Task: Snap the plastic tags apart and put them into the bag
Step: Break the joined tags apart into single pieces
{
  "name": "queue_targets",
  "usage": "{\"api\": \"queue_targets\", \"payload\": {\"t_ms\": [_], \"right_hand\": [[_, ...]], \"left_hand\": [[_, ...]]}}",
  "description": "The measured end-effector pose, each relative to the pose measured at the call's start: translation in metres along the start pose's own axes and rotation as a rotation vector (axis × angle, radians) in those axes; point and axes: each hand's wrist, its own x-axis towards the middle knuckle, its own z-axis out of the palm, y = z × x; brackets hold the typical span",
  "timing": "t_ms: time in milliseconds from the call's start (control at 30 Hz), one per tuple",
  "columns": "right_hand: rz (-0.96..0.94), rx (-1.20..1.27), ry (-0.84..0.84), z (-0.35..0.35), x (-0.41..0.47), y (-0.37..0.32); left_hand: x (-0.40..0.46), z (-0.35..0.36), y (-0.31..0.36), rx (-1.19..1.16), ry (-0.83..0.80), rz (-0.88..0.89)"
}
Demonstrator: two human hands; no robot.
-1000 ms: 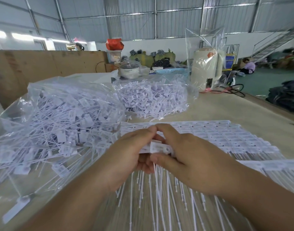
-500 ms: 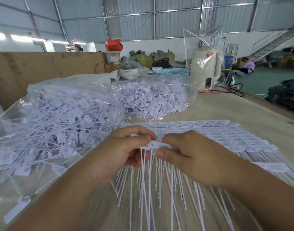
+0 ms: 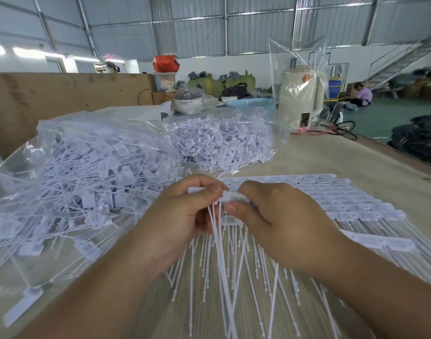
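Two hands (image 3: 230, 211) pinching one strip of joined tags (image 3: 235, 200) above the bench (image 3: 331, 155).
Could drop freed tags short of the open bag (image 3: 82, 172); loose tails tangling.

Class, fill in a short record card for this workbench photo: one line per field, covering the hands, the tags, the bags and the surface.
Left hand: pinches the strip of joined tags at its top edge
Right hand: pinches the same strip from the other side
Strip's stems: hang down between the hands
Unbroken tag sheets: lie flat behind the right hand
Near bag: clear plastic, heaped with loose tags, on the left
Far bag: clear plastic, also holds tags
Surface: wooden table
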Motion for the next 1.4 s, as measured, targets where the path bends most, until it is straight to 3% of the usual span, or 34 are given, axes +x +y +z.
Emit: {"api": "queue_targets", "payload": {"t_ms": [333, 833, 1000, 1100, 1267, 1400], "right_hand": [[0.040, 0.043, 0.194, 0.009, 0.000, -0.011], [0.068, 0.004, 0.241, 0.017, 0.002, -0.012], [0.153, 0.153, 0.375, 0.004, 0.008, 0.008], [0.070, 0.235, 0.313, -0.001, 0.005, 0.012], [-0.111, 0.187, 0.035, 0.007, -0.003, 0.004], [-0.128, 0.154, -0.015, 0.007, -0.002, 0.008]], "left_hand": [[-0.002, 0.012, 0.000, -0.137, 0.147, 0.062], [-0.004, 0.021, -0.006, -0.290, 0.224, 0.010], [0.000, 0.000, 0.004, -0.428, 0.291, -0.048], [0.002, -0.008, 0.006, -0.334, 0.246, -0.079], [-0.003, 0.004, -0.001, -0.083, 0.035, -0.095], [-0.005, 0.000, 0.001, 0.054, -0.029, -0.042]]}}
